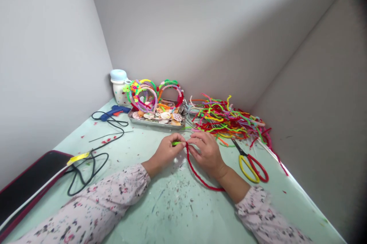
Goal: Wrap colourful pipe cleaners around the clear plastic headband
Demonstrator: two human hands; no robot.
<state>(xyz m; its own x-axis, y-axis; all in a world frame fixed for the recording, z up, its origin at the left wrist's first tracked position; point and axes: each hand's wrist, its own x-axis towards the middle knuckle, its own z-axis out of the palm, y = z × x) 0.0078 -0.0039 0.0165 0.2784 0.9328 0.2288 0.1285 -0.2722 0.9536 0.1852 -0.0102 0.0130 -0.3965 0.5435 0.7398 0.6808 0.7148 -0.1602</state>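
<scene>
My left hand [171, 146] pinches a short bright green pipe cleaner [176, 143] between thumb and fingers, over the middle of the table. Close against it, my right hand [207, 153] has its fingertips on the top end of a red pipe cleaner [195, 173]. The red one hangs down from the fingertips and curves right, passing under my right wrist. Green and red meet at the fingertips, where the exact join is hidden. Scissors [249, 165] with one yellow and one red handle lie to the right of my right hand.
A metal tray [156, 122] of seashells with pipe-cleaner-wrapped hoops [143, 95] stands at the back. Beside it are a pile of colourful pipe cleaners [226, 118], a blue glue gun [114, 112] with a black cord and a white jar [119, 87]. A black case [31, 179] lies left.
</scene>
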